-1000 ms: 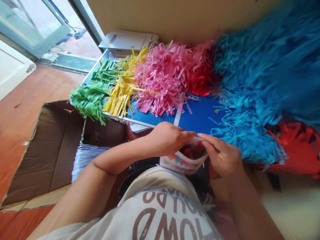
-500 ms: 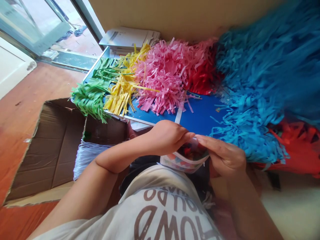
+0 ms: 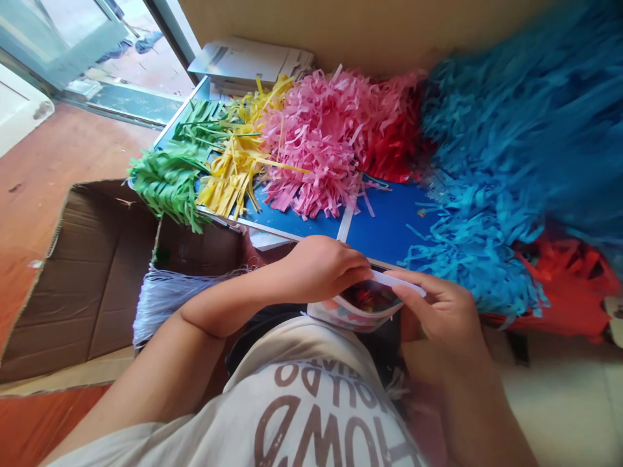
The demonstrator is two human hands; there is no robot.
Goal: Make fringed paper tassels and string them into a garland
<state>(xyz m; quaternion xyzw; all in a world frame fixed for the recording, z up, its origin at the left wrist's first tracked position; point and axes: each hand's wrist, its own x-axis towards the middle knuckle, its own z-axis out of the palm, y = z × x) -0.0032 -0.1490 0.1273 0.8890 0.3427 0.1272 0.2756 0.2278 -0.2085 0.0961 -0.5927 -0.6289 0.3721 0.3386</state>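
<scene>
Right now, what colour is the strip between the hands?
The strip is white, best seen in the head view.

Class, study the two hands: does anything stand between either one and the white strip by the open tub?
Nothing visible does: the left hand and right hand both already have their fingers on the white strip. The open tub sits close below, not between them.
</scene>
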